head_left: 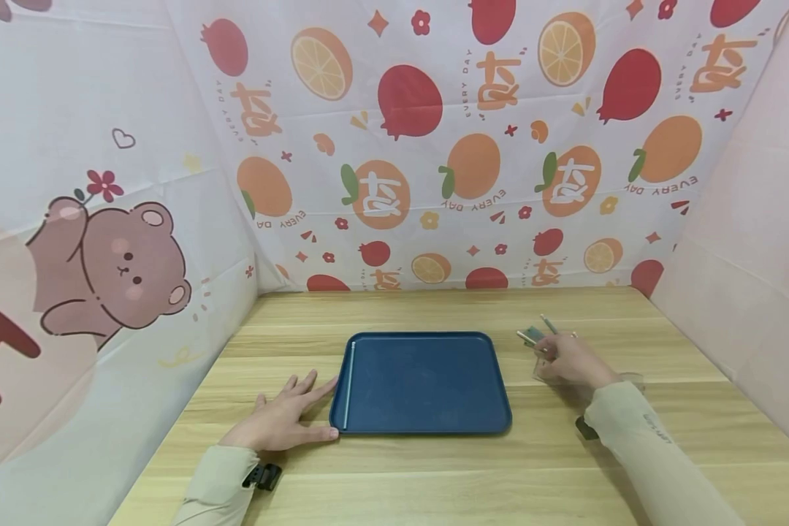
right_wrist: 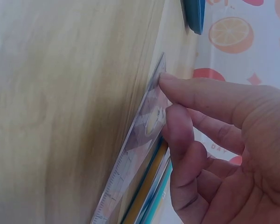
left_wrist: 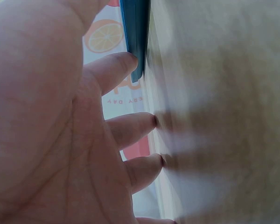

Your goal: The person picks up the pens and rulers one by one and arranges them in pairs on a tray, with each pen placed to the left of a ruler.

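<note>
Tray (head_left: 427,383) is seemingly steadied at its left edge by the left hand (head_left: 283,420) with fingers spread, 1 pencil (head_left: 349,387) lying inside that edge, while 1 clear ruler (right_wrist: 132,151) is pinched by the right hand (head_left: 572,358) toward the right edge of the surface (head_left: 434,482).

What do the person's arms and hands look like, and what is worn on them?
The left hand and right hand wear no gloves. The left sleeve and right sleeve are long and pale beige. Small dark lettering on the right one is hard to read. A black device shows at the left wrist, a second device at the right.
</note>
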`<action>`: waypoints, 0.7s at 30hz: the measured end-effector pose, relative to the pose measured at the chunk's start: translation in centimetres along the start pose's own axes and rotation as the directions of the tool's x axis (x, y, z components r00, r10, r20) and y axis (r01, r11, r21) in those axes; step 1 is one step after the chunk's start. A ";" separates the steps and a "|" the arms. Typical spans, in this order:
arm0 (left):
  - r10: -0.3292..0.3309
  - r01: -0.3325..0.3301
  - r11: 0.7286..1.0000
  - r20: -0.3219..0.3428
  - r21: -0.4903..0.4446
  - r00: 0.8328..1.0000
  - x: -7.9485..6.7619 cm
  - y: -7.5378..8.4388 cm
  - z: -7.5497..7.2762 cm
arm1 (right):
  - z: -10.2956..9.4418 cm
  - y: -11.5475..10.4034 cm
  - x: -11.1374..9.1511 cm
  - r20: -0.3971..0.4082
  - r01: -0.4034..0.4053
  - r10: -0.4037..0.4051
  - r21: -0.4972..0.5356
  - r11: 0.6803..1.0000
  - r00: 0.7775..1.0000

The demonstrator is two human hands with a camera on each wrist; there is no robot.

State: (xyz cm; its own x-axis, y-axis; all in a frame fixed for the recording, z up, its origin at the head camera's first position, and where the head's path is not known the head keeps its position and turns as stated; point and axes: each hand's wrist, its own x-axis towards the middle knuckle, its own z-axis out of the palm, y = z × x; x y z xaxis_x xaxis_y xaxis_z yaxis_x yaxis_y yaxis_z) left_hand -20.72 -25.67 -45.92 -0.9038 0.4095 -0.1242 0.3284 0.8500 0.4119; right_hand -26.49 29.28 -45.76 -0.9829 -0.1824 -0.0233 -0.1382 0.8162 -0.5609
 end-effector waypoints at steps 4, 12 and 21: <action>0.001 -0.001 1.000 -0.002 0.001 1.000 -0.1 0.2 0.0 | 0.2 -0.2 0.0 -0.005 -0.003 0.003 -0.023 1.000 1.000; 0.001 -0.001 1.000 -0.010 0.009 1.000 -0.2 0.3 -0.1 | 0.3 -1.4 -0.4 0.016 -0.012 0.013 -0.025 1.000 1.000; 0.004 -0.003 1.000 -0.023 0.018 1.000 -0.2 0.4 -0.1 | 0.6 -1.9 -0.3 0.031 -0.040 0.043 -0.100 0.994 0.999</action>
State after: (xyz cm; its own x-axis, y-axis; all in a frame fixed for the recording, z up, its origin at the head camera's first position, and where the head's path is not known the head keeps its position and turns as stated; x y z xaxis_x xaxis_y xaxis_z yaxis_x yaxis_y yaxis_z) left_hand -20.44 -25.48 -45.62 -0.9086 0.4050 -0.1020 0.3364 0.8545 0.3959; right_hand -25.84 27.45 -45.22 -0.9837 -0.1641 -0.0732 -0.1105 0.8735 -0.4741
